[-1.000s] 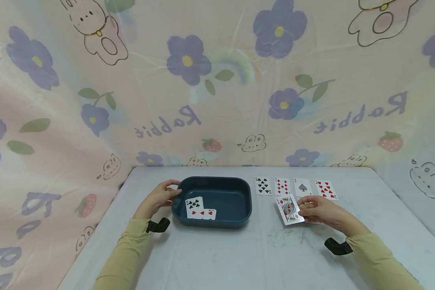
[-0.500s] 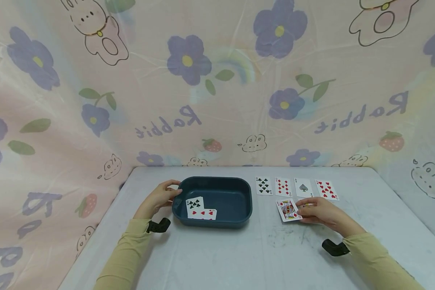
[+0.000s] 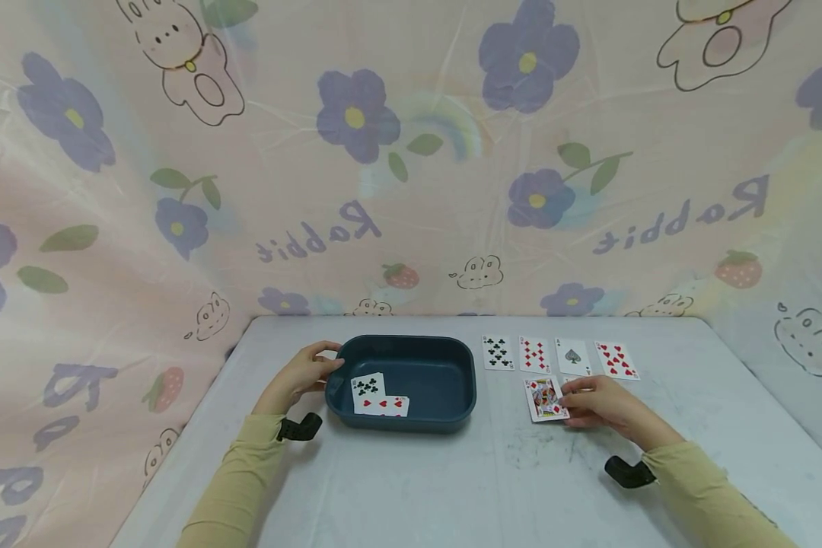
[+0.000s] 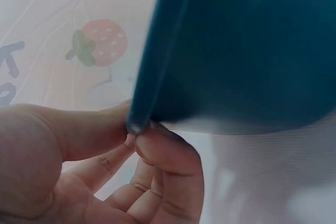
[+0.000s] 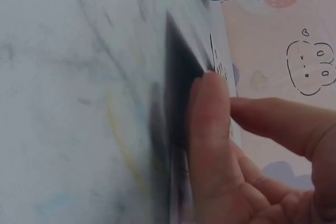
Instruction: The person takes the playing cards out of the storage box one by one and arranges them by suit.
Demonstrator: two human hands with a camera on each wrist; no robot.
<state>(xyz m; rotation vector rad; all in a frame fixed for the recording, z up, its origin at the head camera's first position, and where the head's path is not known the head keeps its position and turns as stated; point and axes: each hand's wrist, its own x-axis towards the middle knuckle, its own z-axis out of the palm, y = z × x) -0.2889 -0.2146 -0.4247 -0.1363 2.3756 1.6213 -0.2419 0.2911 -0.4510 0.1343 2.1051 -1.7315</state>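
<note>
On the left, my left hand [image 3: 306,373] pinches the rim of a dark blue basin [image 3: 469,380], with thumb and fingers on either side of it in the left wrist view. Two visible playing cards lie inside the basin: a clubs card [image 3: 367,384] partly covered by a hearts card [image 3: 387,406]. My right hand [image 3: 599,407] holds a diamonds face card [image 3: 545,399] by its right edge, low over the table. In the right wrist view the card [image 5: 181,82] appears edge-on, blurred and close to the tabletop. The hand hides its right side.
Behind the right hand lies a face-up row: a clubs card [image 3: 498,352], a diamonds card [image 3: 534,355], an ace of spades [image 3: 572,356] and a hearts card [image 3: 616,361]. Patterned cloth [image 3: 425,190] rises behind the white table [image 3: 411,487].
The right hand has shifted slightly left, bringing the diamonds face card lower and flatter, below the row. The left hand stays on the basin's rim.
</note>
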